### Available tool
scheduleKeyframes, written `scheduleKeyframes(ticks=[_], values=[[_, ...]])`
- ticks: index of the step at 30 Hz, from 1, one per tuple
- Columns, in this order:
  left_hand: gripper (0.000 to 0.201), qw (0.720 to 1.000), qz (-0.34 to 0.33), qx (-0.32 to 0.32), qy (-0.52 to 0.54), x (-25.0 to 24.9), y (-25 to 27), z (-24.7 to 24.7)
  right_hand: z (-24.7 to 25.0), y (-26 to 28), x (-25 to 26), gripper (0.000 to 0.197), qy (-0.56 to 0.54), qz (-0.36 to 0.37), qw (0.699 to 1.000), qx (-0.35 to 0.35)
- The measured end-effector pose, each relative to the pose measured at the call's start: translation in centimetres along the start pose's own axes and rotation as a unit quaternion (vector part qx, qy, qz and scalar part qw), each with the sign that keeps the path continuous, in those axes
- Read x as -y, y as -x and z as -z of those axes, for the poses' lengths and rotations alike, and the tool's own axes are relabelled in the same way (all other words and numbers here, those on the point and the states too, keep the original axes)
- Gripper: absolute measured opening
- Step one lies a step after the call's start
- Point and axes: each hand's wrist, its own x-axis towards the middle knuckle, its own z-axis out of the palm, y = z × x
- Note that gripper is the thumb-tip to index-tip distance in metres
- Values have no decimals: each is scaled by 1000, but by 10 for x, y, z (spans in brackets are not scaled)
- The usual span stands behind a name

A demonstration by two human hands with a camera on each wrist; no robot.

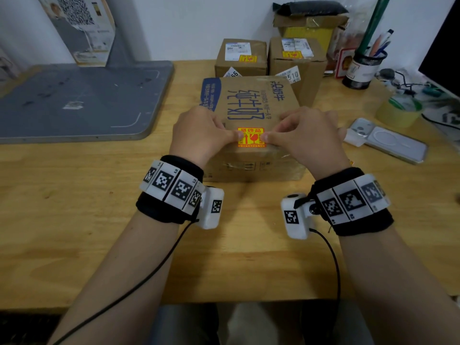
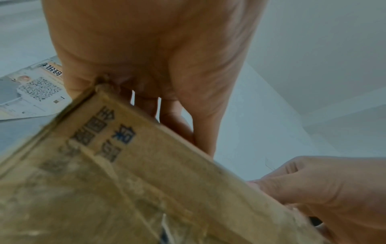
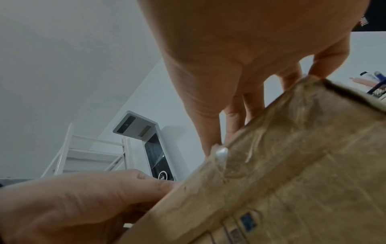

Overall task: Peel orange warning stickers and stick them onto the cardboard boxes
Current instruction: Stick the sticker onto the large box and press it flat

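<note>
A large cardboard box (image 1: 251, 105) with blue print lies in the middle of the wooden desk. An orange warning sticker (image 1: 251, 137) lies on its top near the front edge. My left hand (image 1: 209, 133) presses its thumb on the sticker's left edge, and my right hand (image 1: 303, 138) presses its thumb on the right edge. The other fingers of both hands rest on the box top. The left wrist view shows the left hand (image 2: 156, 66) over the box (image 2: 125, 181). In the right wrist view the right hand (image 3: 240, 57) lies on the box (image 3: 292, 165). The sticker is hidden in both wrist views.
Two smaller boxes (image 1: 241, 57) (image 1: 296, 63) stand behind, each with an orange sticker on top. A grey board (image 1: 82, 100) lies at the left. To the right are a phone (image 1: 395, 143), a tape roll (image 1: 398, 113), a pen holder (image 1: 366, 68) and a dark screen's edge (image 1: 445, 46).
</note>
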Motion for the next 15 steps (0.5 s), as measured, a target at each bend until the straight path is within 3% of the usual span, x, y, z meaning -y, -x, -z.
scheduleKeyframes(ticks=[4, 8, 12, 15], values=[[21, 999, -27, -11, 24, 2, 4, 4, -1, 6, 1, 23, -26, 80, 996, -23], [33, 997, -48, -20, 51, 4, 0, 4, -1, 15, 10, 35, -27, 187, 980, 57], [41, 995, -36, -23, 87, 8, -2, 0, -8, 12, 14, 39, 50, 190, 973, 120], [49, 992, -27, -23, 120, 9, 0, -1, -11, 4, 18, 42, 107, 180, 970, 123]])
